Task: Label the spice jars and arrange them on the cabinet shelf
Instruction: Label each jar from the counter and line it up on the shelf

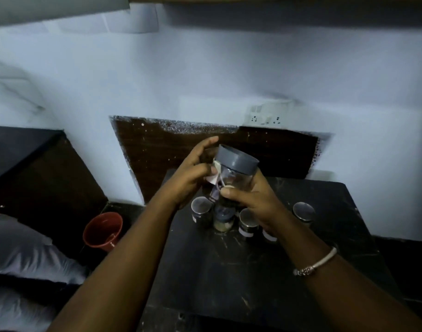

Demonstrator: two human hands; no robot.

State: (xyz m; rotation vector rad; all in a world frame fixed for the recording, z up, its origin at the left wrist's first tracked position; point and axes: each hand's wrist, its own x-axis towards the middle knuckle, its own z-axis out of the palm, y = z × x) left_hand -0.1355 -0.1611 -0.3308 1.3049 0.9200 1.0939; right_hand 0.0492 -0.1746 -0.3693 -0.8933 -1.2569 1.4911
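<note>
I hold a clear jar with a grey lid (pixel 237 160) tilted in the air above the dark table (pixel 241 271). My right hand (pixel 255 202) grips its glass body from the right and below. My left hand (pixel 193 178) pinches a small white paper label (pixel 213 176) against the jar's left side. Below the hands stand several small spice jars: a metal-lidded one (pixel 200 210), a grey-lidded one with pale contents (pixel 223 220), another metal-lidded one with a white label (pixel 247 224), and one at the right (pixel 303 212).
A red-brown bucket (pixel 103 231) stands on the floor left of the table. White pillows (pixel 20 255) lie at the lower left. A wall socket (pixel 267 116) sits above a dark wooden panel (pixel 157 152). A dark counter (pixel 18 149) is at the far left.
</note>
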